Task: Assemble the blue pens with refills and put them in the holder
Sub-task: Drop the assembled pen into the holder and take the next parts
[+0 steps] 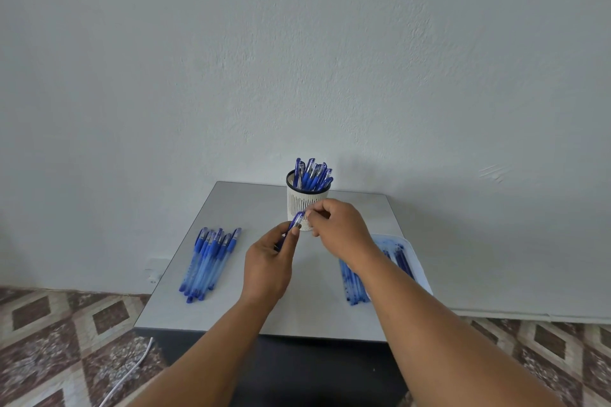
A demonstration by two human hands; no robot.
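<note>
My left hand (268,266) grips a blue pen (296,220) upright in front of the holder. My right hand (339,228) pinches the pen's top end with thumb and fingertips. The white slotted holder (299,200) stands at the table's far middle with several blue pens (312,175) sticking out of it. A pile of blue pen bodies (208,261) lies on the left of the table. Blue refills (357,284) lie on a white sheet (418,269) on the right, partly hidden by my right forearm.
The small grey table (251,208) stands against a pale wall. Patterned floor tiles surround it, and a white cable (132,370) runs on the floor at the lower left.
</note>
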